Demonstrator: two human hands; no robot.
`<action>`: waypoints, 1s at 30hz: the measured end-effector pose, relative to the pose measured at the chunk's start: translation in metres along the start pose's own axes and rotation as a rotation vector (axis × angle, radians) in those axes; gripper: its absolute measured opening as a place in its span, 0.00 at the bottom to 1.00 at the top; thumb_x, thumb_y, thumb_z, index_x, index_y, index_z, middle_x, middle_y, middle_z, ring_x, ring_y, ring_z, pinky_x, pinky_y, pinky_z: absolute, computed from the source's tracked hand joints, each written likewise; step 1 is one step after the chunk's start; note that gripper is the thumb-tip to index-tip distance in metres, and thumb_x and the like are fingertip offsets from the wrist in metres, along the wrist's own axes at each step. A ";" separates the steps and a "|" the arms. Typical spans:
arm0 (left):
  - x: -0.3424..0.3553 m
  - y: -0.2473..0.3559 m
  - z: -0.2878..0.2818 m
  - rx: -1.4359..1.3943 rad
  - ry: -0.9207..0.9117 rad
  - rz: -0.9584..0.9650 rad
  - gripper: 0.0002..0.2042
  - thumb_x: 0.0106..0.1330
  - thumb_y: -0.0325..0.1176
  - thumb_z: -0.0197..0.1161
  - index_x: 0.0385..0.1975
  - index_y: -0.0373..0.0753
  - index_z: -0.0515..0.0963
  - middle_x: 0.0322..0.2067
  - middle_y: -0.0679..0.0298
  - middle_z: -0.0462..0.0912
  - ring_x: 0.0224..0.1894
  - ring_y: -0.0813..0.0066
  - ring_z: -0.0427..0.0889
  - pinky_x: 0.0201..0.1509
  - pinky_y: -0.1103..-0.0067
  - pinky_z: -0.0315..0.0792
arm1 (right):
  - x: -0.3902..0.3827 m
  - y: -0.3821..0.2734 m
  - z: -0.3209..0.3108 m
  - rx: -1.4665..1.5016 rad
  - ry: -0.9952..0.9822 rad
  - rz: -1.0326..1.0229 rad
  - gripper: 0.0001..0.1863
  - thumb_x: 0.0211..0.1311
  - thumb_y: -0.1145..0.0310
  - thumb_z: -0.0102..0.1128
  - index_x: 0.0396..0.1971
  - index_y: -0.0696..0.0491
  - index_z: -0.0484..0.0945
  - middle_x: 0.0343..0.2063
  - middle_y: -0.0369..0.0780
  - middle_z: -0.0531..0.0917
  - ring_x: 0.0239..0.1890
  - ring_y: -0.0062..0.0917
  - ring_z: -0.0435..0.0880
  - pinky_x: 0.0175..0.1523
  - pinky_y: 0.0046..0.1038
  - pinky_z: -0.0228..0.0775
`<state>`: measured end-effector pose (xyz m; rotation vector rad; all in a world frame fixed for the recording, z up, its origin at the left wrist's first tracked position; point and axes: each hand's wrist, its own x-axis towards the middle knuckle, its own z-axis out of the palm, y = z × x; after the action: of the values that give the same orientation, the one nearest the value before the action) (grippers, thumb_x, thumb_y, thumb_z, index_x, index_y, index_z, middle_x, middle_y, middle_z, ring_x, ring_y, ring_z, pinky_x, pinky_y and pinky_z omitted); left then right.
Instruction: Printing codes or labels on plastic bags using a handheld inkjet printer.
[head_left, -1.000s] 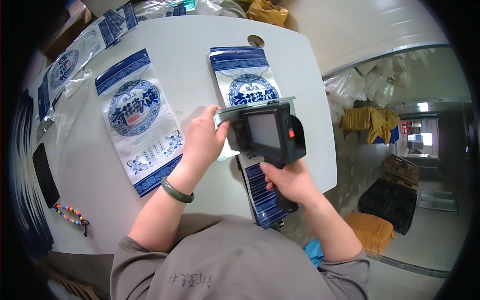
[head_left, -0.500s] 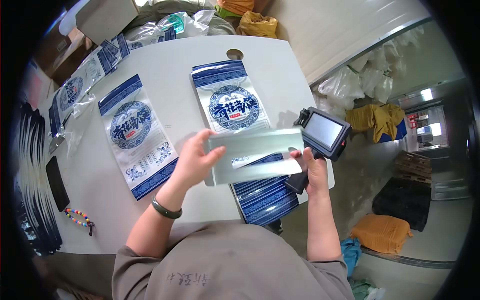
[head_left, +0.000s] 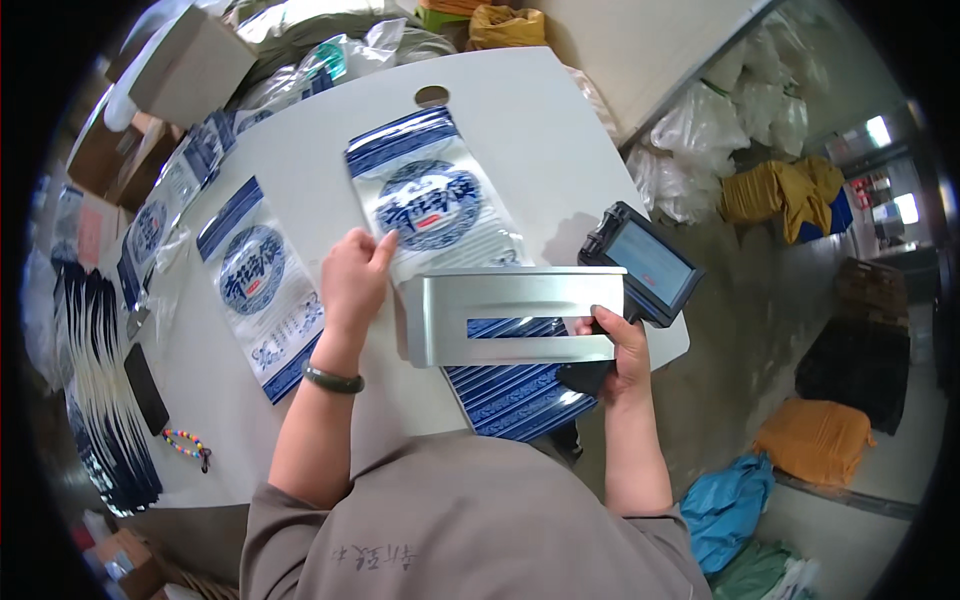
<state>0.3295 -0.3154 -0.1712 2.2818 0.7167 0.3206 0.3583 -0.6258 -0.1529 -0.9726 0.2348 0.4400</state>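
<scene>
My right hand grips the handle of a black handheld device with a screen, held off the table's right edge, and also touches the right end of a silver metal plate with a slot. The plate lies across a blue-and-white printed pouch on the white table. My left hand rests on that pouch at the plate's left end, index finger pointing up. A dark band sits on that wrist.
A second pouch lies to the left. More pouches line the far left edge, with a stack beside them. A black phone and bead bracelet lie near the front left. Boxes and bags surround the table.
The device has swung off the pouch to the right, off the table edge. The metal plate now lies uncovered across the pouch, and my left hand has shifted to its left end.
</scene>
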 end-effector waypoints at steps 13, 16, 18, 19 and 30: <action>-0.025 0.027 -0.015 0.271 0.284 0.281 0.17 0.62 0.41 0.64 0.16 0.38 0.72 0.16 0.59 0.73 0.19 0.60 0.73 0.22 0.71 0.64 | -0.001 -0.003 -0.006 -0.004 0.008 -0.019 0.17 0.52 0.72 0.62 0.43 0.57 0.73 0.24 0.41 0.78 0.23 0.24 0.77 0.32 0.27 0.73; -0.022 0.022 -0.015 0.098 0.302 0.272 0.13 0.61 0.38 0.65 0.19 0.39 0.74 0.17 0.61 0.75 0.18 0.67 0.72 0.22 0.75 0.64 | -0.001 -0.001 -0.006 -0.012 -0.005 -0.027 0.17 0.52 0.72 0.62 0.43 0.58 0.73 0.24 0.41 0.78 0.23 0.24 0.78 0.33 0.28 0.74; -0.019 0.011 -0.012 -0.064 0.287 0.252 0.10 0.61 0.36 0.66 0.22 0.40 0.76 0.18 0.64 0.76 0.18 0.73 0.71 0.22 0.78 0.63 | 0.002 0.000 -0.012 -0.020 -0.028 -0.022 0.17 0.52 0.72 0.62 0.43 0.58 0.74 0.25 0.42 0.79 0.23 0.24 0.78 0.33 0.27 0.74; -0.017 0.002 -0.011 -0.451 0.228 0.183 0.06 0.63 0.34 0.65 0.28 0.39 0.78 0.20 0.67 0.77 0.19 0.79 0.71 0.23 0.80 0.63 | 0.002 0.001 -0.015 -0.007 -0.024 -0.018 0.16 0.53 0.72 0.62 0.42 0.58 0.74 0.25 0.42 0.79 0.23 0.24 0.77 0.33 0.27 0.73; -0.028 -0.163 -0.136 -0.249 0.397 -0.208 0.25 0.61 0.28 0.65 0.56 0.27 0.66 0.18 0.71 0.77 0.20 0.89 0.68 0.24 0.87 0.61 | 0.003 0.000 -0.023 0.009 -0.039 0.022 0.11 0.52 0.68 0.61 0.31 0.59 0.75 0.20 0.40 0.74 0.23 0.24 0.71 0.31 0.26 0.65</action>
<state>0.1840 -0.1590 -0.1887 1.9065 1.0413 0.7332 0.3607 -0.6443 -0.1664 -0.9527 0.2122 0.4772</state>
